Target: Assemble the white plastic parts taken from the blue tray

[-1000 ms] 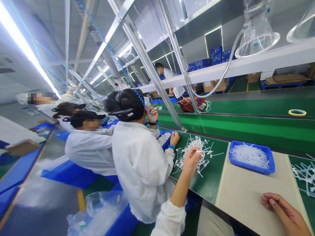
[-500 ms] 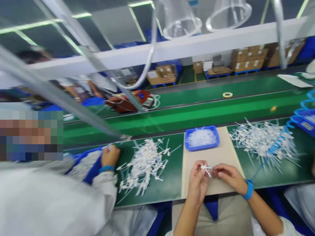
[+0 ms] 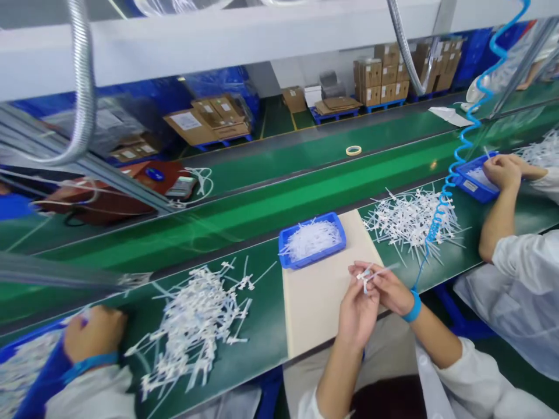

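Observation:
Both my hands are together above the beige board (image 3: 314,308) near the table's front edge. My left hand (image 3: 357,314) pinches a small white connector with thin tubes (image 3: 365,279) at its fingertips. Closed around the same piece from the other side, my right hand (image 3: 393,293) has its fingers at a pale tube that sticks out to the right. A blue strap circles the right wrist. Beyond the hands, at the board's far end, a blue tray (image 3: 315,260) is heaped with short whitish tubes (image 3: 312,238).
Piles of white connector pieces lie on the green table to the left (image 3: 192,320) and right (image 3: 410,221). A coiled blue cord (image 3: 458,145) hangs at right. Co-workers' hands are at far left (image 3: 98,331) and right (image 3: 502,174). A tape roll (image 3: 353,150) lies farther back.
The view has swung to the right, showing a co-worker's arms there. My hands have drawn closer together around the connector piece, and a long tube now points rightward from it.

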Demonstrator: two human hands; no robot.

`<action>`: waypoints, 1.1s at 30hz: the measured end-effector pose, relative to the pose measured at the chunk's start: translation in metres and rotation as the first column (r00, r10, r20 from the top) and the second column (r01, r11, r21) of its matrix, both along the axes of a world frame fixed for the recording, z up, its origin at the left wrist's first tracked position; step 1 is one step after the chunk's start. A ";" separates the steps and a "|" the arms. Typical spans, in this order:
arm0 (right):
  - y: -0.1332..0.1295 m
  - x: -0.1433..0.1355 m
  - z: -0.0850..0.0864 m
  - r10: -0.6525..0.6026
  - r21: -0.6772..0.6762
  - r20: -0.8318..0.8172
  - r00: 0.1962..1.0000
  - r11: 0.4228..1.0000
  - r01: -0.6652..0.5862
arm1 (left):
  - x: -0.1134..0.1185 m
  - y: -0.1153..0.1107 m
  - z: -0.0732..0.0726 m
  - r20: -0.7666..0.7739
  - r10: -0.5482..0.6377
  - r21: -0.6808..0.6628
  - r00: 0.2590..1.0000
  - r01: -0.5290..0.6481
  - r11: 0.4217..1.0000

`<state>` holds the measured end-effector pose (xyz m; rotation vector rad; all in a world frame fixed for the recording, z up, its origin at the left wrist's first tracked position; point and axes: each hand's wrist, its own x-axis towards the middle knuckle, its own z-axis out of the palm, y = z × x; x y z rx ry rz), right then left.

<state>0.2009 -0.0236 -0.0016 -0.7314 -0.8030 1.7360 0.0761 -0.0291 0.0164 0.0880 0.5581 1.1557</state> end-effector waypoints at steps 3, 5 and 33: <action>0.002 0.007 0.009 -0.010 -0.003 0.067 0.998 1.000 0.010 | 0.011 -0.005 -0.002 0.066 0.012 -0.119 0.998 -0.004 0.993; 0.003 0.013 0.012 -0.021 -0.001 0.110 0.994 1.000 0.022 | 0.016 -0.005 -0.003 0.091 0.015 -0.172 0.996 0.001 0.985; 0.013 0.021 -0.008 -0.237 -0.195 0.050 0.970 0.951 0.242 | -0.107 0.140 0.036 -0.689 0.685 0.447 -0.235 0.607 0.657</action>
